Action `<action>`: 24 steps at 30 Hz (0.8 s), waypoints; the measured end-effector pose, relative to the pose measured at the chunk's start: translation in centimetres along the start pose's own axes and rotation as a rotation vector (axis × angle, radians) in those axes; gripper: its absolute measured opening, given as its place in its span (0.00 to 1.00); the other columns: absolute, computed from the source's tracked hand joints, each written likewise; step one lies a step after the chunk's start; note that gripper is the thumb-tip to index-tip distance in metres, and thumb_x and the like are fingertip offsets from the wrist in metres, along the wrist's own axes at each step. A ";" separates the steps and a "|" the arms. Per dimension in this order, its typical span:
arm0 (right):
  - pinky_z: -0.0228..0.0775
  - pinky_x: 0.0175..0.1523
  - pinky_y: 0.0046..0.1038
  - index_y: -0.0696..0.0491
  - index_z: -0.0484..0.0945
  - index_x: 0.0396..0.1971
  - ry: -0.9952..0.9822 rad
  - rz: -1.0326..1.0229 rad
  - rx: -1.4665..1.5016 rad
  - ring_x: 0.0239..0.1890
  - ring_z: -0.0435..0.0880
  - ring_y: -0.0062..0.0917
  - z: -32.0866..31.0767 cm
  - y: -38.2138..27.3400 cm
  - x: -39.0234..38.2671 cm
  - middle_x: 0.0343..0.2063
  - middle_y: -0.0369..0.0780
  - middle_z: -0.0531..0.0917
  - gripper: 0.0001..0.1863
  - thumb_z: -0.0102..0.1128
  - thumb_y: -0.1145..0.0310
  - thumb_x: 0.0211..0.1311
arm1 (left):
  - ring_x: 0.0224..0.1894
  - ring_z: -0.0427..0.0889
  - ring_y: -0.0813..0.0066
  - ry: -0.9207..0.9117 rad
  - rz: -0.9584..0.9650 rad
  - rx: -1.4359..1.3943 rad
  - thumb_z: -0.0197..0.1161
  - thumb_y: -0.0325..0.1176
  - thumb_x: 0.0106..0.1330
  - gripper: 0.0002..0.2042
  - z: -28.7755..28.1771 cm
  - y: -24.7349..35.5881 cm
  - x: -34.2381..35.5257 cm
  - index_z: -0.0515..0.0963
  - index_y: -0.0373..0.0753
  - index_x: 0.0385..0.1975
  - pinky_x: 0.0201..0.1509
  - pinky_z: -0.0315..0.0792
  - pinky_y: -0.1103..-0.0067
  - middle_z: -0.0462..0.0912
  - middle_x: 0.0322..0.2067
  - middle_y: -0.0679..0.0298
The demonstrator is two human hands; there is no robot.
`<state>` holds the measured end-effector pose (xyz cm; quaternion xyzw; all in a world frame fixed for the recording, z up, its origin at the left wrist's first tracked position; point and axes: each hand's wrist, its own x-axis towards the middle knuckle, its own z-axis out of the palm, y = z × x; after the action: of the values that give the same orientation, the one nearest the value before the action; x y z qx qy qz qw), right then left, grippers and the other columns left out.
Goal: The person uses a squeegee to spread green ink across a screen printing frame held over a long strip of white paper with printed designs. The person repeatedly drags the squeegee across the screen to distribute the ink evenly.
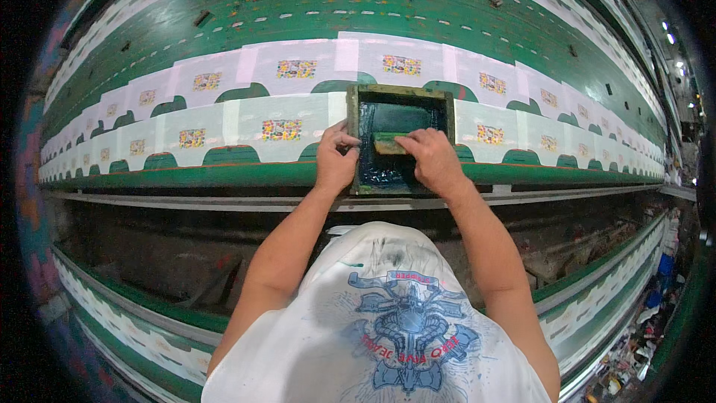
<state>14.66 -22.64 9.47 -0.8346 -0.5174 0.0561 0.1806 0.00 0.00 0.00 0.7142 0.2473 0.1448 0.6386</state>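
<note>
A screen printing frame (403, 92) with wooden sides and a dark, wet-looking mesh (373, 172) lies over the near row of white fabric pieces. My left hand (335, 158) grips its left side, thumb toward the inner edge. Inside the frame, my right hand (434, 160) is closed on a short squeegee (388, 143) with a worn, greenish handle, its fingers at the handle's right end. The squeegee is near the middle of the mesh. What lies beneath the frame is hidden. To its left, a white fabric piece (253, 118) carries a multicoloured print (281, 130).
The long green table (261, 26) bears two rows of overlapping white pieces with colourful prints. A metal rail (186, 201) runs along its near edge. Small dark blocks (201, 18) sit on the far green surface. Another printing table (179, 354) stands behind me; clutter (634, 351) lies at lower right.
</note>
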 end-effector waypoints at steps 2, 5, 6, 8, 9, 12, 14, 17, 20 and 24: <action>0.77 0.59 0.45 0.52 0.90 0.57 0.025 -0.029 -0.013 0.51 0.86 0.43 -0.2 -1.4 -1.8 0.50 0.44 0.90 0.28 0.70 0.79 0.52 | 0.76 0.80 0.50 0.028 0.067 -0.066 0.70 0.15 0.66 0.09 0.8 -0.8 -0.6 0.87 0.36 0.41 0.73 0.79 0.66 0.74 0.77 0.46; 0.77 0.60 0.45 0.53 0.89 0.58 0.045 0.003 0.021 0.52 0.86 0.44 -0.2 -3.3 -2.9 0.50 0.46 0.89 0.31 0.67 0.85 0.51 | 0.75 0.81 0.49 0.073 0.112 -0.146 0.71 0.14 0.64 0.09 1.0 -0.4 0.0 0.86 0.37 0.38 0.77 0.76 0.63 0.76 0.74 0.45; 0.77 0.59 0.45 0.54 0.89 0.58 0.027 0.010 0.019 0.53 0.86 0.44 -0.1 -3.7 -3.5 0.51 0.45 0.90 0.32 0.68 0.85 0.49 | 0.76 0.80 0.49 0.052 0.101 -0.101 0.71 0.15 0.65 0.11 0.8 -0.9 -0.1 0.88 0.37 0.43 0.79 0.74 0.62 0.75 0.76 0.43; 0.77 0.59 0.45 0.54 0.89 0.58 0.004 0.016 0.052 0.53 0.86 0.44 0.0 -4.5 -4.7 0.51 0.45 0.90 0.32 0.68 0.85 0.49 | 0.77 0.78 0.47 0.068 0.073 -0.079 0.71 0.17 0.66 0.12 0.8 -1.6 -0.7 0.89 0.37 0.47 0.81 0.71 0.61 0.75 0.77 0.42; 0.77 0.59 0.45 0.54 0.89 0.58 -0.002 0.017 0.068 0.53 0.86 0.44 -0.1 -4.9 -4.9 0.51 0.45 0.90 0.32 0.68 0.85 0.49 | 0.78 0.77 0.46 0.077 0.065 -0.065 0.71 0.18 0.66 0.13 0.9 -1.4 -0.9 0.89 0.38 0.48 0.82 0.70 0.60 0.74 0.77 0.41; 0.78 0.59 0.44 0.54 0.89 0.57 -0.013 0.040 0.076 0.52 0.87 0.44 -0.9 -5.4 -4.9 0.51 0.45 0.90 0.30 0.68 0.85 0.50 | 0.79 0.75 0.44 0.124 0.136 0.059 0.73 0.21 0.65 0.16 1.7 -0.6 -1.7 0.90 0.38 0.52 0.84 0.66 0.58 0.75 0.78 0.41; 0.79 0.59 0.44 0.54 0.90 0.56 0.003 0.045 0.117 0.52 0.87 0.45 -1.2 -5.0 -5.0 0.50 0.45 0.91 0.28 0.69 0.85 0.51 | 0.78 0.75 0.43 0.128 0.178 0.140 0.73 0.21 0.62 0.17 1.9 0.2 -2.1 0.90 0.39 0.52 0.84 0.65 0.59 0.75 0.78 0.43; 0.80 0.59 0.44 0.54 0.90 0.53 0.082 0.037 0.206 0.53 0.89 0.46 -0.3 -3.9 -5.8 0.48 0.45 0.92 0.26 0.70 0.84 0.51 | 0.78 0.76 0.44 0.147 0.204 0.215 0.72 0.20 0.58 0.18 2.3 0.2 -2.3 0.91 0.40 0.50 0.84 0.65 0.59 0.76 0.78 0.45; 0.81 0.58 0.45 0.54 0.90 0.51 0.195 0.036 0.266 0.55 0.90 0.46 0.2 -2.9 -6.5 0.47 0.45 0.92 0.24 0.72 0.84 0.51 | 0.77 0.76 0.45 0.159 0.199 0.195 0.70 0.18 0.56 0.17 2.3 -0.1 -2.2 0.91 0.40 0.46 0.82 0.67 0.59 0.76 0.79 0.45; 0.81 0.60 0.47 0.54 0.90 0.50 0.324 0.053 0.252 0.58 0.90 0.46 0.0 -1.2 -8.6 0.49 0.44 0.93 0.22 0.71 0.84 0.52 | 0.74 0.78 0.48 0.186 0.285 0.188 0.68 0.17 0.56 0.13 3.5 1.7 -2.4 0.90 0.39 0.39 0.79 0.69 0.60 0.77 0.78 0.45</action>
<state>9.69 -29.77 9.08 -0.8168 -0.4484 -0.0099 0.3629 0.09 -4.39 1.48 0.7822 0.2140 0.2755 0.5162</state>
